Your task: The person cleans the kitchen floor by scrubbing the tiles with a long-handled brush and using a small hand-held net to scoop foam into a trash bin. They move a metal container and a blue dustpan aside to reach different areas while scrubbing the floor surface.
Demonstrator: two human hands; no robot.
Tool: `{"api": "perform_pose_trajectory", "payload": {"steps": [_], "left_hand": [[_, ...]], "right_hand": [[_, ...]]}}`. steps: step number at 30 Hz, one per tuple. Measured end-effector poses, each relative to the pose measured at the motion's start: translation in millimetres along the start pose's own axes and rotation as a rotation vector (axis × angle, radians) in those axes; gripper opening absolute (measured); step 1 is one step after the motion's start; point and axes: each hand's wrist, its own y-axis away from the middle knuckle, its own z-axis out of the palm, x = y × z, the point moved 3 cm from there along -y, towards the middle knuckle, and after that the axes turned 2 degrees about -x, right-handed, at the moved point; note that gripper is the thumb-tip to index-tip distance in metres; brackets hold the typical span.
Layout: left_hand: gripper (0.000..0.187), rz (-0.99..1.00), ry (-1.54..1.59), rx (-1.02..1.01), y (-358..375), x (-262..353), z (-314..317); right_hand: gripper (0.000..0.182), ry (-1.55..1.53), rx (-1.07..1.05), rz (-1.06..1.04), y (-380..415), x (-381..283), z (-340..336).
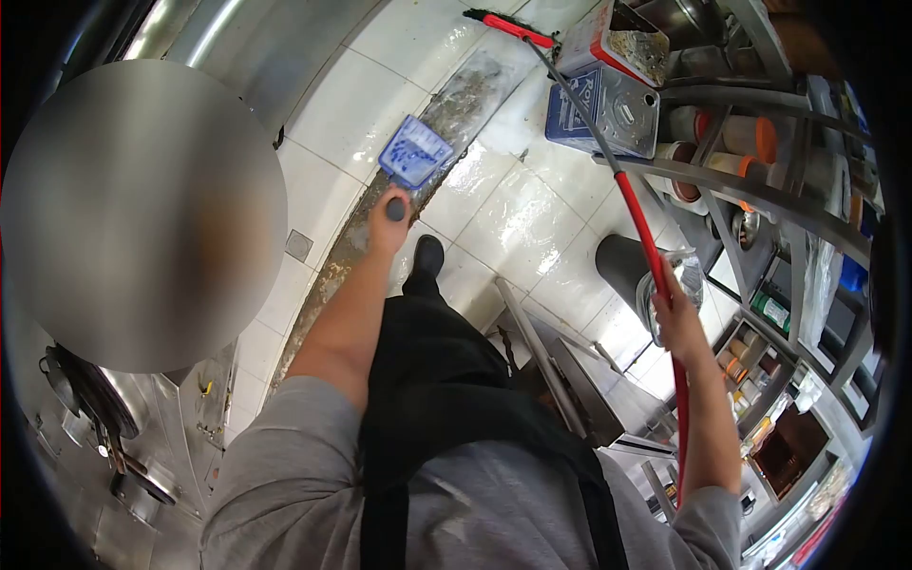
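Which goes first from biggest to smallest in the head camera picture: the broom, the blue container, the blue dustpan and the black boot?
1. Broom: longest by far, though very thin
2. Blue container
3. Blue dustpan
4. Black boot: smallest, going by the part that shows

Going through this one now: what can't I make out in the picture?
In the head view:
- Whatever lies behind the blurred disc at left.
- Most of the blue dustpan's handle: covered by the left hand.
- A stretch of broom handle: covered by the right hand.
- The second foot: hidden by the black apron.
- Labels on the small containers at right: too small.
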Motion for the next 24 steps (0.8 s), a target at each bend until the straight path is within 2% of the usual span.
{"api": "perform_pose_trajectory", "payload": {"steps": [1,3,4,5,7,9,10,11,16,18,22,24], "left_hand": [[0.016,0.032,-0.035,0.007,-10,-5,13],[0.015,0.066,-0.069,0.012,-26,-4,37],[0.016,0.064,-0.078,0.067,-31,3,46],[0.017,0.063,-0.087,0.122,-37,10,50],[0.016,0.033,-0.084,0.054,-50,11,61],[0.017,-0.062,-0.157,0.019,-59,15,73],[0.017,-0.061,-0.158,0.012,-63,17,80],[0.016,-0.040,-0.170,0.003,-65,20,86],[0.016,-0.006,-0.234,-0.045,-67,10,111],[0.015,0.195,-0.249,0.026,-63,10,112],[0.014,0.152,-0.250,-0.104,-69,8,105],[0.013,0.022,-0.230,-0.143,-74,8,102]], "right_hand": [[0.062,-0.038,-0.008,-0.017,3,0,11],[0.063,-0.143,-0.092,0.137,17,-7,22],[0.064,-0.146,-0.072,0.076,19,-5,34],[0.064,-0.169,-0.119,0.144,24,-3,43],[0.063,-0.083,-0.166,0.142,31,3,66],[0.064,0.041,-0.153,0.052,40,10,92],[0.065,-0.002,-0.241,0.148,48,-4,97],[0.067,-0.006,-0.216,0.053,53,7,112],[0.070,-0.131,-0.385,0.224,88,-27,130],[0.070,-0.170,-0.387,0.209,99,-26,138],[0.072,-0.206,-0.404,0.172,117,-32,149],[0.075,-0.209,-0.408,0.106,126,-31,158]]}}
